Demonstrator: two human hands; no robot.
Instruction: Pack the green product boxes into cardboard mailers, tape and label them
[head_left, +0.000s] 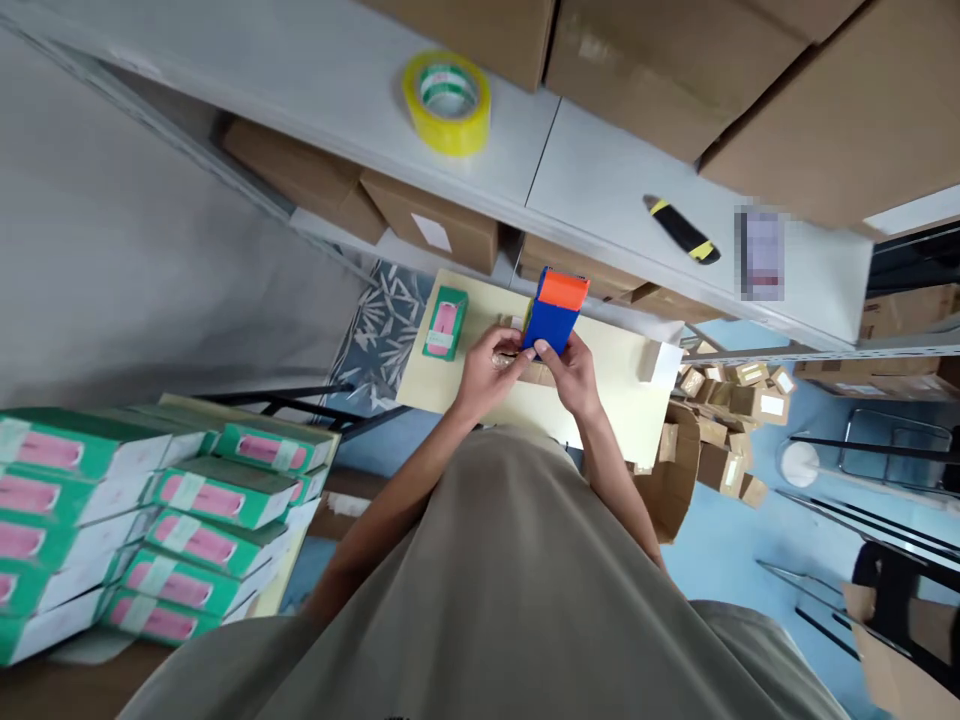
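Observation:
Over the pale yellow table [615,400], a blue tape dispenser [551,328] with an orange front end is held up in both hands. My right hand [574,375] grips its lower right side, thumb across the blue face. My left hand [489,372] is closed at its lower left corner, thumb and fingertips against it. A brownish, shiny rounded part shows between the left fingers; I cannot make out what it is. Behind the hands, a cardboard piece lies on the table, mostly hidden. A green box with a pink picture [445,323] lies at the table's left.
Above the table runs a grey shelf [510,150] with a yellow tape roll [448,103], a black-and-yellow utility knife [682,230] and large cartons [675,70]. Green boxes [202,495] are stacked at left. A white box [660,362] stands at right, near small cartons [731,420] on the floor.

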